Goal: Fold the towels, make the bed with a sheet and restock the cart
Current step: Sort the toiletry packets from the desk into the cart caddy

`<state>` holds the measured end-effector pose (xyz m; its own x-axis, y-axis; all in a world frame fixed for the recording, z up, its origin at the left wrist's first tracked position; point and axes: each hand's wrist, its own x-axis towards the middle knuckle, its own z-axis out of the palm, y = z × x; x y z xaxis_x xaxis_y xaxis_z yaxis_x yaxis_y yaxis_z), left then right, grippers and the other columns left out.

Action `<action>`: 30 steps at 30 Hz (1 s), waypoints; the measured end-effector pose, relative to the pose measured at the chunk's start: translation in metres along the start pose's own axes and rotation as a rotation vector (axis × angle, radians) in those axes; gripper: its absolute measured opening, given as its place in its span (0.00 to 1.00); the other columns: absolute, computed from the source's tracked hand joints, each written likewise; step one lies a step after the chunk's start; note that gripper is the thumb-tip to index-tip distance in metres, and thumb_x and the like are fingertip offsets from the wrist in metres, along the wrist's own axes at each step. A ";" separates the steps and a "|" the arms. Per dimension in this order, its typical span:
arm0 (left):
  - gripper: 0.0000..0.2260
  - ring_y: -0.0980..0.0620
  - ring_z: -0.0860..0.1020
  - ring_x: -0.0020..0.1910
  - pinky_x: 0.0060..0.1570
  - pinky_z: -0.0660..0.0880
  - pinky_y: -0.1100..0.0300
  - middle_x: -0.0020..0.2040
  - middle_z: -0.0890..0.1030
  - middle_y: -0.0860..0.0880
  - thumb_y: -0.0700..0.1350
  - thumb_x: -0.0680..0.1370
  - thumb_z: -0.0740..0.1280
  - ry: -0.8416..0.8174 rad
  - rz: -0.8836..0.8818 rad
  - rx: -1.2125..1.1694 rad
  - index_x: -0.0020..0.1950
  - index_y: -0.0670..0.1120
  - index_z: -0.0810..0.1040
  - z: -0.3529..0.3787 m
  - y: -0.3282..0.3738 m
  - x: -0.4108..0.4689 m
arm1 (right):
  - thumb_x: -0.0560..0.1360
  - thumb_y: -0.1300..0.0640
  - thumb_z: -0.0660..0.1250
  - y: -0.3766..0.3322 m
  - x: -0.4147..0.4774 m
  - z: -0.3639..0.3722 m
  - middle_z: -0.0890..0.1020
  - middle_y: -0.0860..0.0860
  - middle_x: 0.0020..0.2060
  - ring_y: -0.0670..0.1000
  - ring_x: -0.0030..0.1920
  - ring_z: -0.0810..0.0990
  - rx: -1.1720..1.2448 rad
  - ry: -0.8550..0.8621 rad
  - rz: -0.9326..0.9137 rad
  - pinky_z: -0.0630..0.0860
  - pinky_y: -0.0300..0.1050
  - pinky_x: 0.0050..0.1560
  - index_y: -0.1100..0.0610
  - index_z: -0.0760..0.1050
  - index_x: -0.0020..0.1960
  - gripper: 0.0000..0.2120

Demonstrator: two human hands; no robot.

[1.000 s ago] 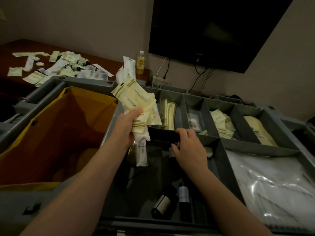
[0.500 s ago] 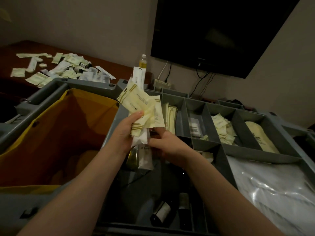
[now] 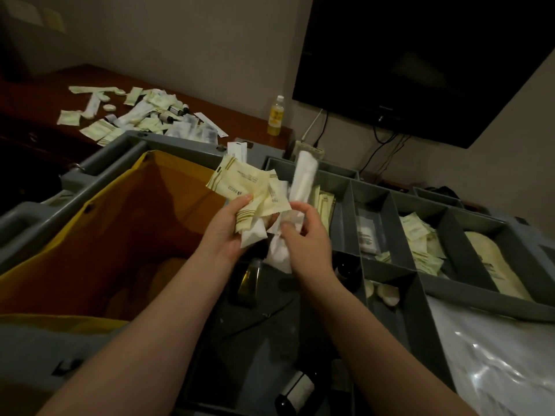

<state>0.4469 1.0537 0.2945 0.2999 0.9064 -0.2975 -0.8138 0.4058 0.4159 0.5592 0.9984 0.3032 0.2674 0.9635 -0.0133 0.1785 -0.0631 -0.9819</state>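
Note:
My left hand (image 3: 229, 232) grips a bunch of pale yellow amenity packets (image 3: 249, 190) above the grey cart tray (image 3: 432, 298). My right hand (image 3: 306, 235) pinches a long white packet (image 3: 303, 181) and holds it upright beside the bunch; it is blurred. Below the hands lies the tray's large dark compartment (image 3: 255, 349), with a dark bottle with a white label (image 3: 295, 391) at its near end. The divided slots behind hold yellow packets (image 3: 420, 244) and a small clear packet (image 3: 366, 235).
A yellow laundry bag (image 3: 99, 235) hangs open on the cart's left. Behind it a dark wooden desk (image 3: 39, 100) carries several scattered packets (image 3: 141, 115) and a yellow drink bottle (image 3: 275, 117). A black TV (image 3: 420, 64) hangs on the wall. Clear plastic wrapping (image 3: 504, 355) fills the right.
My right hand left the divider edge, came to the bunch and drew a long white packet upward out of it. My left hand kept its hold and rose slightly.

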 end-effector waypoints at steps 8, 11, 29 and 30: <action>0.20 0.43 0.82 0.48 0.34 0.80 0.53 0.59 0.79 0.40 0.38 0.78 0.62 0.053 0.067 -0.092 0.70 0.45 0.68 -0.004 0.010 0.007 | 0.79 0.58 0.61 0.012 0.081 -0.016 0.75 0.54 0.60 0.49 0.48 0.73 -0.538 0.002 0.006 0.69 0.38 0.38 0.51 0.72 0.63 0.14; 0.19 0.44 0.82 0.46 0.36 0.81 0.53 0.57 0.79 0.40 0.38 0.78 0.62 0.053 0.094 -0.115 0.70 0.44 0.68 -0.004 0.012 0.006 | 0.80 0.55 0.57 0.017 0.095 -0.010 0.71 0.55 0.63 0.52 0.54 0.73 -0.873 0.023 -0.116 0.67 0.42 0.50 0.55 0.72 0.66 0.16; 0.10 0.48 0.83 0.38 0.31 0.80 0.56 0.43 0.84 0.43 0.39 0.80 0.60 0.057 0.064 0.122 0.60 0.41 0.74 0.021 -0.023 -0.015 | 0.78 0.58 0.65 -0.005 -0.005 -0.013 0.78 0.47 0.53 0.52 0.54 0.80 0.090 -0.272 0.157 0.81 0.50 0.52 0.45 0.68 0.59 0.14; 0.13 0.48 0.83 0.41 0.32 0.81 0.56 0.48 0.83 0.42 0.40 0.80 0.60 0.034 0.046 0.140 0.63 0.40 0.73 0.022 -0.030 -0.017 | 0.78 0.58 0.65 0.000 -0.010 -0.016 0.79 0.48 0.53 0.52 0.55 0.80 0.057 -0.223 0.128 0.80 0.51 0.53 0.44 0.68 0.58 0.13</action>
<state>0.4771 1.0284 0.3065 0.2446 0.9210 -0.3032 -0.7480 0.3782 0.5453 0.5713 0.9851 0.3067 0.0681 0.9825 -0.1736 0.1014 -0.1799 -0.9784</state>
